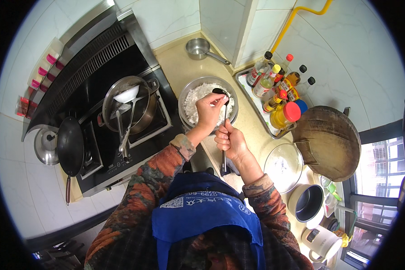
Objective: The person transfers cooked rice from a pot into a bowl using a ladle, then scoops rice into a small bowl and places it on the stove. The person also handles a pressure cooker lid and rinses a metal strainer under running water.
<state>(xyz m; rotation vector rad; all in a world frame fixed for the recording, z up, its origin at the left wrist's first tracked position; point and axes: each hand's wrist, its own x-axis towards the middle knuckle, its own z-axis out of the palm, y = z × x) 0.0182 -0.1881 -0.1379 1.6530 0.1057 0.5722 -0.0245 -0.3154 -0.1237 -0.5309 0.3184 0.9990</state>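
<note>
A round metal pot [202, 81] on the counter holds white cooked rice [195, 101], in loose clumps. My right hand [232, 139] is closed around the long handle of a dark ladle [219, 90], whose bowl is over the rice. My left hand [211, 109] is above the rice beside the ladle's bowl, with its fingertips pinched together at a small white bit, probably rice. Whether that bit is between the fingers or stuck on them I cannot tell.
Left stands a gas hob [121, 162] with a steel pot [145, 118] holding utensils, and a black wok [71, 146]. A saucepan [198, 49] is behind. Right are a tray [256, 111] of sauce bottles, a glass lid [283, 168], a wooden board [327, 141] and an inner pot [307, 203].
</note>
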